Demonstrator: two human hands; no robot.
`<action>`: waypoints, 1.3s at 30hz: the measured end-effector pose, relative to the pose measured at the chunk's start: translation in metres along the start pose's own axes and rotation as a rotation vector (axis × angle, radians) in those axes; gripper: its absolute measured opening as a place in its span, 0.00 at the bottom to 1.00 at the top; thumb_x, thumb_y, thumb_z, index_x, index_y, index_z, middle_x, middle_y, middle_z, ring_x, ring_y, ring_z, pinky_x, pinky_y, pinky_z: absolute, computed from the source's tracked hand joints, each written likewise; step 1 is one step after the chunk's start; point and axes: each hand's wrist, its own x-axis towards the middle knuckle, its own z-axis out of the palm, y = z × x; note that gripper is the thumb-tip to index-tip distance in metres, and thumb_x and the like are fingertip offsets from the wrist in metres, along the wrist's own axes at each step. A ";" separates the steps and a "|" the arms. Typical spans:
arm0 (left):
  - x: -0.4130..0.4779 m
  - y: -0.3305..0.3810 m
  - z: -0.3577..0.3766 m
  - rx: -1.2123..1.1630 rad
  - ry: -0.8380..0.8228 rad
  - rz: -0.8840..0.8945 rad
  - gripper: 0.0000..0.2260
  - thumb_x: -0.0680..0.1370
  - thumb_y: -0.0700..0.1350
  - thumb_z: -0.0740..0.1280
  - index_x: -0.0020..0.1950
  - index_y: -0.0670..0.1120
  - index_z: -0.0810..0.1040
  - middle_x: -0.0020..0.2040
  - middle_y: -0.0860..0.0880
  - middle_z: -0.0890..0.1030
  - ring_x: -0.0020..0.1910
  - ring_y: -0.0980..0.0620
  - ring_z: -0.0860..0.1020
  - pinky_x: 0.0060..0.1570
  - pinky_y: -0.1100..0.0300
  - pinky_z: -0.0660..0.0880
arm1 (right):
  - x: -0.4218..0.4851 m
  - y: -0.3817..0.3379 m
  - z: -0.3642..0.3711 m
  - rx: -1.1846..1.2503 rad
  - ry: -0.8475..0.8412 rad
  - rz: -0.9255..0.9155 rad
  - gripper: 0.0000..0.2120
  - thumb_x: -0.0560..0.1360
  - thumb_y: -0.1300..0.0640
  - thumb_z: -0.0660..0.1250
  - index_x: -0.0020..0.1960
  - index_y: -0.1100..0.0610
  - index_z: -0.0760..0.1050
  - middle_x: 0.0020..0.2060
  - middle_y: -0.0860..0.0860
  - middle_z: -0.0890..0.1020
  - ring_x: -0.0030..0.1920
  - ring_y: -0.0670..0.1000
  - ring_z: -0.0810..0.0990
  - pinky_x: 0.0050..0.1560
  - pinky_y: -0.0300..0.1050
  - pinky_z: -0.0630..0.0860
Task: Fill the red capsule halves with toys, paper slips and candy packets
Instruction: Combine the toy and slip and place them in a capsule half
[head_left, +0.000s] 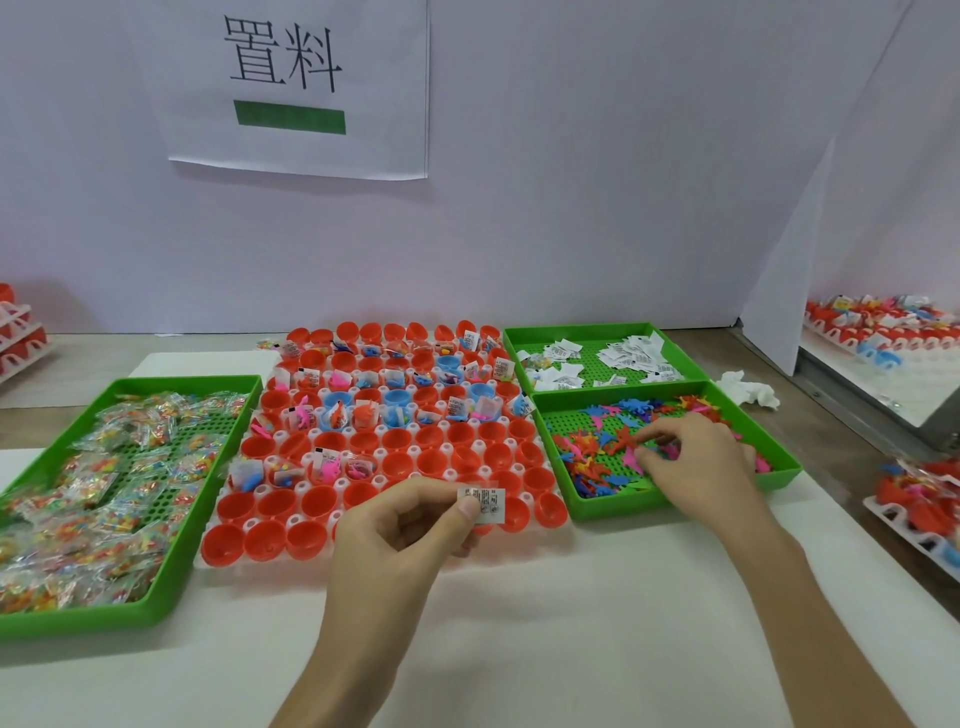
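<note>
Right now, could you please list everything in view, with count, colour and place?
red plastic capsule halves: dozens, red, in the central white grid holder; nearest rows empty
blue plastic capsule halves: a few, blue, in middle rows
clear candy packets: many, multicoloured, in the left green perforated tray
printed paper slips: many, white, in the far right green tray
crumpled tissue: one, white, right of that tray
small plastic toys: many, mixed colours, in the near right green tray
paper sign: one, white with black characters, on the wall
spare capsule racks: several, red, at both edges
left hand: fingers pinch a single paper slip
right hand: fingers among the toys, grip unclear
</note>
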 end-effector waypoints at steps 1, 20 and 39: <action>0.000 0.000 0.000 0.003 0.000 0.001 0.05 0.69 0.48 0.73 0.42 0.52 0.87 0.38 0.46 0.86 0.35 0.51 0.83 0.39 0.63 0.80 | 0.000 0.000 0.000 0.028 0.040 -0.002 0.04 0.75 0.49 0.72 0.49 0.42 0.82 0.46 0.45 0.80 0.57 0.56 0.76 0.54 0.51 0.64; 0.000 0.004 -0.002 0.000 -0.004 0.020 0.04 0.70 0.47 0.72 0.42 0.50 0.87 0.36 0.46 0.85 0.35 0.51 0.82 0.38 0.64 0.79 | -0.002 0.002 -0.004 0.335 0.101 -0.008 0.05 0.74 0.59 0.74 0.45 0.48 0.83 0.32 0.41 0.82 0.39 0.43 0.81 0.43 0.43 0.76; 0.001 0.003 -0.002 0.002 0.006 -0.005 0.07 0.75 0.38 0.72 0.42 0.49 0.87 0.36 0.46 0.85 0.35 0.51 0.83 0.38 0.65 0.79 | -0.009 -0.021 -0.017 0.900 0.126 -0.174 0.11 0.72 0.64 0.75 0.40 0.48 0.84 0.37 0.46 0.86 0.39 0.42 0.83 0.43 0.34 0.77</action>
